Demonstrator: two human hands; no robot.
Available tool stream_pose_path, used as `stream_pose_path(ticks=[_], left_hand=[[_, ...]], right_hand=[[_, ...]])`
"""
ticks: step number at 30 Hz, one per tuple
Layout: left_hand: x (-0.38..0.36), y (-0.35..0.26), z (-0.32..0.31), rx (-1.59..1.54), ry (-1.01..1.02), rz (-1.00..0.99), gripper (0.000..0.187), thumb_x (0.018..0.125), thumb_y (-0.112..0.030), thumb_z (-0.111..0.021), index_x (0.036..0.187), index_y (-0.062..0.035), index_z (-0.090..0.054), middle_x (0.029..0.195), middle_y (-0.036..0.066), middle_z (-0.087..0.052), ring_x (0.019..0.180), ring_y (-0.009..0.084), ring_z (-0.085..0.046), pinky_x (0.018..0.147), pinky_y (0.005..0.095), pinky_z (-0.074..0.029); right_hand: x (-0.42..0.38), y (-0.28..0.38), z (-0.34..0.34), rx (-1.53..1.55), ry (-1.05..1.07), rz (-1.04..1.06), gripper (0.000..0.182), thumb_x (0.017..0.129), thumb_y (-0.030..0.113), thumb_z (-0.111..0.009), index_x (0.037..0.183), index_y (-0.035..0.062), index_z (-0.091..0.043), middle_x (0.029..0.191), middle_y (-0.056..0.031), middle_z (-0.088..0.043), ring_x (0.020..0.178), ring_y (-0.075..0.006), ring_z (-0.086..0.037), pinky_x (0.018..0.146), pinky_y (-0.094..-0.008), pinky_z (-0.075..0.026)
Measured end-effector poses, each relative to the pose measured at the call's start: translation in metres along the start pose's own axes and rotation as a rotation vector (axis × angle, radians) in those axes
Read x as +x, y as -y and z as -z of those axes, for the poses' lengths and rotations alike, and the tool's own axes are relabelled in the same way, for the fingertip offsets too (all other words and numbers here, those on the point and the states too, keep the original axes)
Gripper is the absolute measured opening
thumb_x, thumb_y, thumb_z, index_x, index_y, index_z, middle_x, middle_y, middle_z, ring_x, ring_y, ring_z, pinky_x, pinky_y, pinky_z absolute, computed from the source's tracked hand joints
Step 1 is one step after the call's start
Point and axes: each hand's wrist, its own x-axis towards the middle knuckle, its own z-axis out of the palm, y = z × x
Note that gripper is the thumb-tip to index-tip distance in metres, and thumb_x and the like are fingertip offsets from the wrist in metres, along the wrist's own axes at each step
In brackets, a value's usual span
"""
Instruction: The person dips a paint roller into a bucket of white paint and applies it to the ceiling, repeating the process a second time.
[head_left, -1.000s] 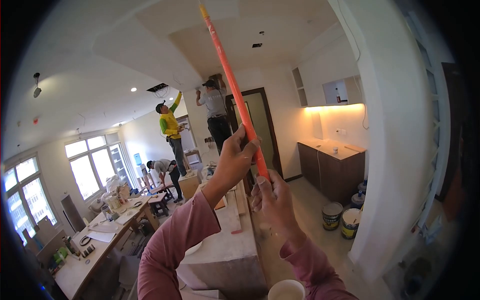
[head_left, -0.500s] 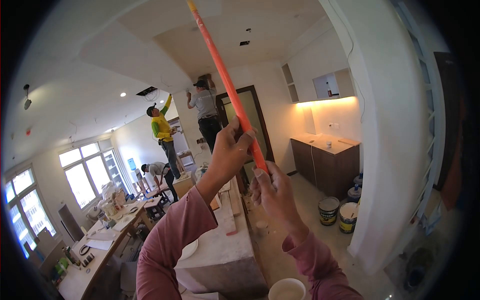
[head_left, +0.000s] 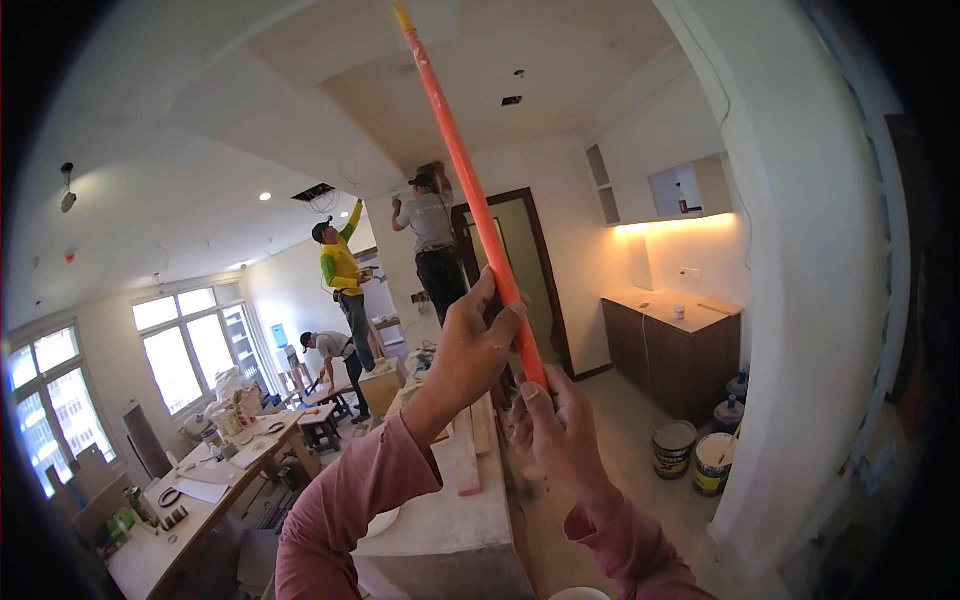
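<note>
A long orange pole (head_left: 462,165) slants up in front of me, its upper end turning yellow at the top edge of the view, where whatever it carries is out of sight. My left hand (head_left: 474,345) is wrapped round its lower part, with fingers and thumb closed on it. Just below, my right hand (head_left: 548,418) grips the bottom end. Pale specks mark the pole and my fingers. Under my forearms runs a long grey counter (head_left: 440,530) with wooden boards (head_left: 468,455) lying on it.
Two people in a yellow-green top (head_left: 340,265) and a grey shirt (head_left: 432,225) reach toward the ceiling; another (head_left: 330,345) bends below. Paint buckets (head_left: 674,450) stand by a brown cabinet (head_left: 665,345). A white pillar (head_left: 800,250) rises at right, a cluttered workbench (head_left: 195,490) at left.
My view has tilted up a little, so the room sits lower and further right. Both hands and the pole appear slightly lower in view; the grip is unchanged.
</note>
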Motion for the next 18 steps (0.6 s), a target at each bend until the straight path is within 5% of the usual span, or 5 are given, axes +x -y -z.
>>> stream_pose_path(ticks=[16,18], left_hand=[[0.047,0.043,0.016,0.037,-0.005,-0.012,0.014,0.095,-0.010,-0.058,0.101,0.0032,-0.057,0.081,0.004,-0.059,0.069,0.0087,-0.058,0.057,0.0257,-0.050],[0.064,0.049,0.024,0.026,0.014,0.043,0.017,0.095,-0.011,-0.058,0.105,0.0023,-0.058,0.089,0.006,-0.062,0.076,0.0119,-0.061,0.066,0.0274,-0.052]], right_hand=[[0.053,-0.025,0.002,-0.019,-0.008,0.008,0.025,0.103,0.023,-0.051,0.106,-0.0012,-0.056,0.073,-0.0045,-0.059,0.053,-0.0078,-0.058,0.047,-0.0249,-0.048],[0.071,-0.027,-0.001,-0.014,-0.028,0.021,0.024,0.103,0.023,-0.051,0.103,-0.0014,-0.056,0.071,-0.0049,-0.059,0.051,-0.0089,-0.058,0.046,-0.0260,-0.047]])
